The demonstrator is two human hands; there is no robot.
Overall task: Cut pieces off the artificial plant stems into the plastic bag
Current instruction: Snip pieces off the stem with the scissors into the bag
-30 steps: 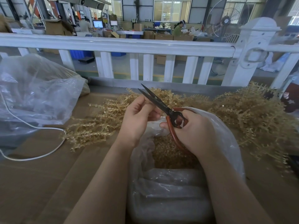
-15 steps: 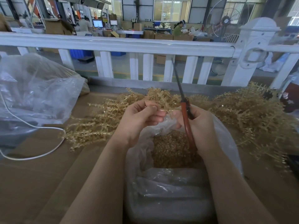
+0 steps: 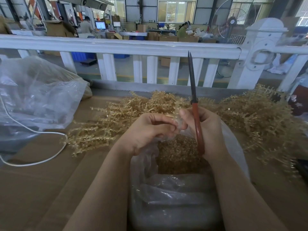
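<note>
A clear plastic bag [image 3: 168, 194] stands open in front of me, holding several small golden cut pieces [image 3: 178, 154]. Above its mouth my right hand [image 3: 208, 130] grips red-handled scissors [image 3: 196, 124], blades closed and pointing straight up. My left hand [image 3: 146, 130] has its fingers curled at the bag's rim, pinching the plastic and a thin golden stem; the fingertips of both hands nearly touch. Golden artificial plant stems lie in a pile on the left [image 3: 106, 129] and a larger heap on the right [image 3: 260, 119].
A large crumpled clear bag [image 3: 36, 100] lies at the left with a white cable [image 3: 41, 157] looping over the cardboard-covered table [image 3: 41, 189]. A white railing [image 3: 133, 47] runs behind the table. Workers and boxes fill the hall beyond.
The scissors swung from pointing up-left with blades apart to standing upright with blades closed. My left hand dropped to the bag's rim and my hands came together.
</note>
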